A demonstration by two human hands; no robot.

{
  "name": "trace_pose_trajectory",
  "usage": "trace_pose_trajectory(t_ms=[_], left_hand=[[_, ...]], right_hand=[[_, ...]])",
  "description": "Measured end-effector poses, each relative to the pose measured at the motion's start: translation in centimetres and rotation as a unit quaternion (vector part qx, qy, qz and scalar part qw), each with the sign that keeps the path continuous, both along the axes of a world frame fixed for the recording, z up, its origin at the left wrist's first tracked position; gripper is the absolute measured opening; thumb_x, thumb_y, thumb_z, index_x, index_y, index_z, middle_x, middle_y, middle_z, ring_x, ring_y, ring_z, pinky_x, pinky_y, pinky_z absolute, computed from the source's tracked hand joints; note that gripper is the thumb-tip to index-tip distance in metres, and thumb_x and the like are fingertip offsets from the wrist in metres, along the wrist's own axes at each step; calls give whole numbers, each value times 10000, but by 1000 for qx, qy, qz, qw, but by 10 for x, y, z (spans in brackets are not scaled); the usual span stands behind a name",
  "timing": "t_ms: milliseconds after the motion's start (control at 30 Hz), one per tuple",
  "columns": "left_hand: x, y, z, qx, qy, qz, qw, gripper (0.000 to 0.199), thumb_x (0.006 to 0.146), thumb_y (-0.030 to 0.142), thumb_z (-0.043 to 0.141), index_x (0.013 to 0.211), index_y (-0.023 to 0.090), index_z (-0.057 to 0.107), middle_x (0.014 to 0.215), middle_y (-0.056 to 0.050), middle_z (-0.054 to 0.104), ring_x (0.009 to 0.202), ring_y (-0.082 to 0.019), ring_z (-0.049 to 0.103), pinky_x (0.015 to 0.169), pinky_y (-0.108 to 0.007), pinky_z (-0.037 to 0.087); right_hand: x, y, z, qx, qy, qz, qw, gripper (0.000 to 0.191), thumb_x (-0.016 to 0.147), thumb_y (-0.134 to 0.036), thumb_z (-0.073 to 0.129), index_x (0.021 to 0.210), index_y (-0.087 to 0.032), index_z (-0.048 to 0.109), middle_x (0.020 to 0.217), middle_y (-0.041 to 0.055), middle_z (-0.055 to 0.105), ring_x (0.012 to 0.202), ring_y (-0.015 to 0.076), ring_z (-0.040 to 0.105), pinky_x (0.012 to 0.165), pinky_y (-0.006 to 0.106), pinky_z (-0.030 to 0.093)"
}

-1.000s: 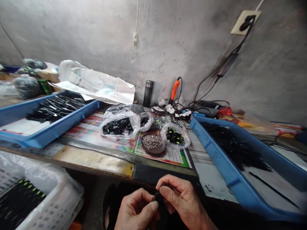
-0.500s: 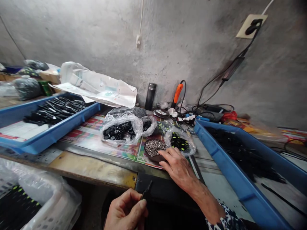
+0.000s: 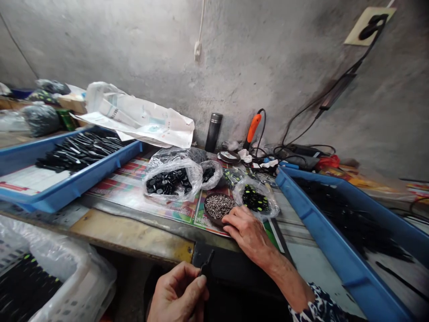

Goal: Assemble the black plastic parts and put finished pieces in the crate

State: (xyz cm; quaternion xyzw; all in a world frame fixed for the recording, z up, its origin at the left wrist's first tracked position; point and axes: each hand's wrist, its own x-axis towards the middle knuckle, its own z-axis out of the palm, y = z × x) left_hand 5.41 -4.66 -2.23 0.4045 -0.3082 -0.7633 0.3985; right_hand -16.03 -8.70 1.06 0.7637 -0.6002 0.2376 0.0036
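Note:
My left hand is closed in a pinch on a small black part with a thin tip pointing up, held low in front of the bench edge. At the near right side of a round dark dish is my right hand. Its fingers are bent together, their tips at the dish; whatever they pinch is too small to make out. Small silvery screws fill the dish. Just behind that hand, an open plastic bag contains black pieces with yellow-green spots.
Blue trays of black parts flank the bench, one left and one right. Plastic bags of black discs lie mid-bench. Behind them stand a dark flask and an orange-handled tool. A lined white basket sits lower left.
The view has shifted slightly, so the bench sits a little further right. My right fingers have drawn closer together at the dish's edge. My left hand still holds the black part.

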Motion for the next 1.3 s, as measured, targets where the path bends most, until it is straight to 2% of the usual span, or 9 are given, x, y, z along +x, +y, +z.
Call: trace_pose_trajectory(t_ms=[167, 333, 400, 467, 567, 733, 1033, 1200, 1300], left_hand=[[3, 2, 1, 3, -7, -43, 999, 556, 516, 587, 889, 672, 150, 584, 524, 18, 630, 320, -23, 424, 327, -125, 247], [4, 6, 0, -6, 4, -50, 999, 518, 582, 567, 869, 697, 158, 572, 557, 15, 642, 335, -32, 434, 321, -131, 258], [3, 9, 1, -3, 5, -51, 999, 508, 591, 554, 870, 708, 159, 572, 569, 15, 645, 347, -35, 448, 327, -128, 261], [2, 12, 3, 1, 3, -51, 999, 500, 595, 540, 874, 725, 159, 577, 579, 16, 648, 359, -36, 460, 336, -123, 264], [0, 16, 6, -4, 3, -48, 999, 495, 596, 537, 875, 744, 157, 595, 584, 16, 647, 362, -36, 460, 343, -126, 271], [-3, 23, 10, -15, -2, -44, 999, 501, 596, 549, 870, 749, 150, 608, 577, 21, 626, 367, -25, 424, 351, -128, 268], [-5, 30, 13, -62, -13, -37, 997, 501, 616, 563, 851, 732, 135, 617, 584, 22, 602, 380, -23, 425, 354, -131, 281], [-11, 35, 10, -90, -37, 6, 995, 477, 620, 560, 844, 699, 131, 652, 538, 46, 517, 413, -27, 398, 361, -119, 250], [-13, 37, 6, -108, -45, 17, 993, 463, 631, 555, 837, 689, 131, 661, 503, 49, 504, 408, -27, 355, 359, -126, 230]], right_hand=[[-2, 0, 2, -16, -88, 19, 996, 178, 811, -14, 626, 709, -156, 590, 773, 18, 575, 806, 219, 507, 730, 329, 378], [19, 36, 11, -10, -199, 36, 979, 129, 887, -167, 523, 798, -173, 617, 757, -8, 602, 680, 153, 554, 623, 247, 419], [33, 56, 11, 28, -281, 45, 958, 129, 899, -198, 534, 816, -180, 631, 727, -22, 602, 637, 133, 556, 578, 210, 424], [46, 74, 7, 65, -378, 55, 922, 118, 903, -202, 561, 813, -183, 634, 685, -36, 578, 594, 118, 543, 549, 185, 425], [60, 89, -3, 54, -449, 72, 889, 103, 918, -187, 584, 833, -186, 642, 757, -23, 583, 605, 109, 542, 542, 173, 436], [65, 94, -12, -12, -447, 75, 891, 106, 928, -150, 594, 864, -200, 662, 821, 2, 588, 728, 140, 574, 538, 176, 430], [68, 101, -8, -75, -400, 87, 909, 151, 942, -103, 562, 875, -213, 641, 799, -17, 580, 700, 128, 562, 623, 198, 443], [70, 102, -10, -113, -364, 89, 920, 161, 937, -94, 548, 888, -217, 641, 800, -17, 592, 707, 127, 581, 651, 191, 462], [72, 102, -17, -66, -426, 51, 901, 118, 910, -166, 594, 796, -197, 603, 737, -21, 568, 638, 125, 568, 584, 179, 462]])
